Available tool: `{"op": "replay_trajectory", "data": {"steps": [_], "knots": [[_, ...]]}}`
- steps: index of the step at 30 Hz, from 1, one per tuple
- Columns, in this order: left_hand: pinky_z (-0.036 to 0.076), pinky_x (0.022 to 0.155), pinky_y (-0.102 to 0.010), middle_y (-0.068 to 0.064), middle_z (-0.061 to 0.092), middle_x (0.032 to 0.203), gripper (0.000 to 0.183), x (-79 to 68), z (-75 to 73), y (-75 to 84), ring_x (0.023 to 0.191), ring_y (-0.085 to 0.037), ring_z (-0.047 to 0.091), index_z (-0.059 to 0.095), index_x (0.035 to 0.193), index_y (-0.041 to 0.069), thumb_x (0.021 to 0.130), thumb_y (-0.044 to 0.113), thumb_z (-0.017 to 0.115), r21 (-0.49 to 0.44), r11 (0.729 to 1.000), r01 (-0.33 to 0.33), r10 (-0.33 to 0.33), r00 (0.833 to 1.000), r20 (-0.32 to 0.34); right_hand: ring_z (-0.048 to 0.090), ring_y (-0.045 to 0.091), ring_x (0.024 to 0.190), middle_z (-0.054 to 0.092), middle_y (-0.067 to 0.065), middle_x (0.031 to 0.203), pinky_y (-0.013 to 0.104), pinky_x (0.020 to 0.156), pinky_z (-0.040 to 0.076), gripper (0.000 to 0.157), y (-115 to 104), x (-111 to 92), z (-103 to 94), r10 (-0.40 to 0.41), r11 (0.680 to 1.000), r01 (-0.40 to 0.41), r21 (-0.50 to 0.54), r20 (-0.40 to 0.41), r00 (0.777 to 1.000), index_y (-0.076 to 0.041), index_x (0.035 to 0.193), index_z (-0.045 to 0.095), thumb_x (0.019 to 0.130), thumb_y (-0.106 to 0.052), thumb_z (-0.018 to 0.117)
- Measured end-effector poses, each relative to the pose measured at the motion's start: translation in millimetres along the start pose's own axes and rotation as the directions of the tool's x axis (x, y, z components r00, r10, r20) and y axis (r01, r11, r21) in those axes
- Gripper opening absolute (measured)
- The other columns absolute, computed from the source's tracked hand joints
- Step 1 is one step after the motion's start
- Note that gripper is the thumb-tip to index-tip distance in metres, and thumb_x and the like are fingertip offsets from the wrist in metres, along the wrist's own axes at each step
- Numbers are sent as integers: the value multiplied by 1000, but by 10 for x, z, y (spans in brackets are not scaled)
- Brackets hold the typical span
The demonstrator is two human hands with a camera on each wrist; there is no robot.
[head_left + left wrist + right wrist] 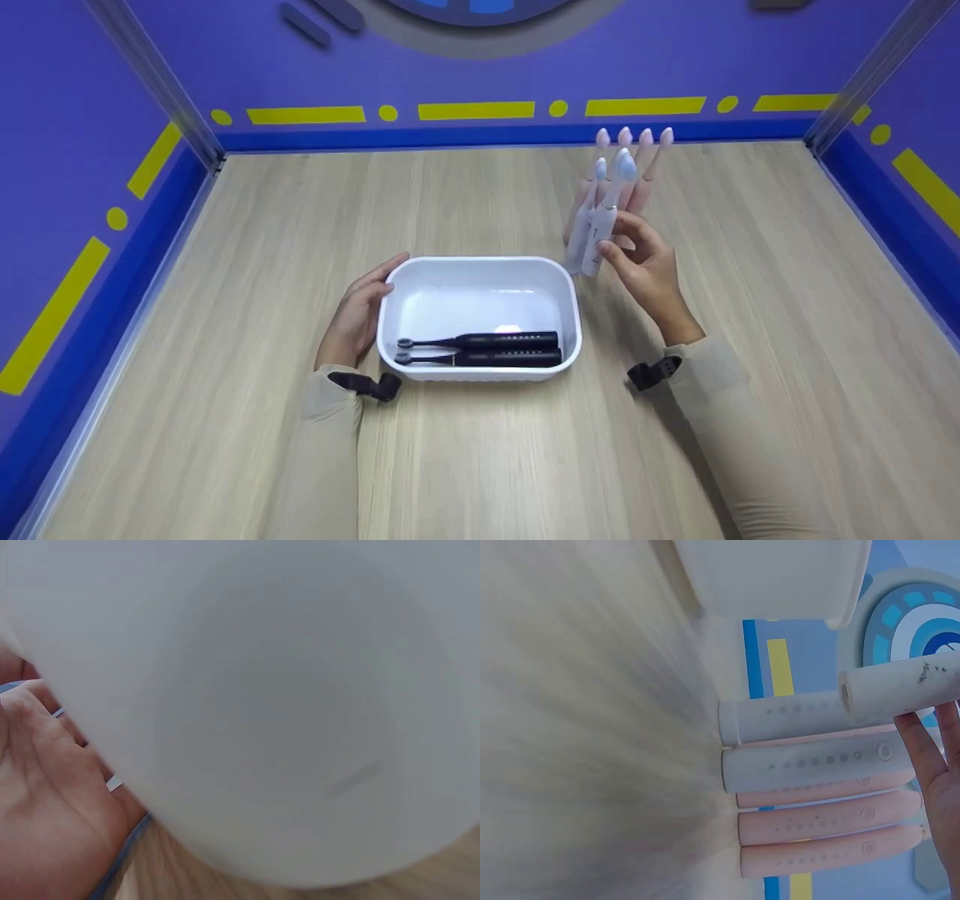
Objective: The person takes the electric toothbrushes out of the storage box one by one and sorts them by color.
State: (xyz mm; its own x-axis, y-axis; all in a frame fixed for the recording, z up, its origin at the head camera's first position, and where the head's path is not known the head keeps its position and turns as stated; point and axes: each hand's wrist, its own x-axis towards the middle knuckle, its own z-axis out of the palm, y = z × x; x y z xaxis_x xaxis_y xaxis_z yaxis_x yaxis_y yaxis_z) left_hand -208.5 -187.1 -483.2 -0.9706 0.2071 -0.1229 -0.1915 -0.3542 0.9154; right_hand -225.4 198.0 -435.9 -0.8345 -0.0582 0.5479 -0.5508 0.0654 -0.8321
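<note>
Right hand [649,266] pinches one white toothbrush [600,238], base off the table [480,465], long axis near upright, slightly tilted. White tub [480,264] sits just left of that grip, long axis left-right; left hand [358,319] holds its far end.

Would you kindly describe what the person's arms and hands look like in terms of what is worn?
Plain beige long sleeves cover both arms: the left sleeve and right sleeve. A small black camera is strapped at each wrist. The left hand and right hand are ungloved.
</note>
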Motion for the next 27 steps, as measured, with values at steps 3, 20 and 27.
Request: {"op": "replay_trajectory", "data": {"steps": [3,20,27], "knots": [[22,119,-33,-7,29,157,55,-2,0,1,145,-18,27,34,147,0,92,-2,33,1,1000,1,-1,1000,-2,61,11,100,66,-4,108,21,82,54,36,14,-7,-19,-15,1000,15,26,-19,1000,12,120,54,85,8,63],[27,116,-32,-7,31,157,55,-5,4,2,143,-18,29,34,147,0,92,-2,34,3,1000,2,-2,1000,-9,61,11,97,64,-2,104,19,80,54,32,106,-42,-136,9,999,-3,49,-138,990,0,117,60,86,5,64],[26,117,-32,-8,31,156,55,-6,9,1,143,-19,29,35,146,-1,92,-2,33,-2,1000,-4,4,1000,-16,59,14,98,64,1,105,20,81,54,33,171,-50,-183,67,994,-51,98,-172,983,-1,119,59,87,2,65]]}}
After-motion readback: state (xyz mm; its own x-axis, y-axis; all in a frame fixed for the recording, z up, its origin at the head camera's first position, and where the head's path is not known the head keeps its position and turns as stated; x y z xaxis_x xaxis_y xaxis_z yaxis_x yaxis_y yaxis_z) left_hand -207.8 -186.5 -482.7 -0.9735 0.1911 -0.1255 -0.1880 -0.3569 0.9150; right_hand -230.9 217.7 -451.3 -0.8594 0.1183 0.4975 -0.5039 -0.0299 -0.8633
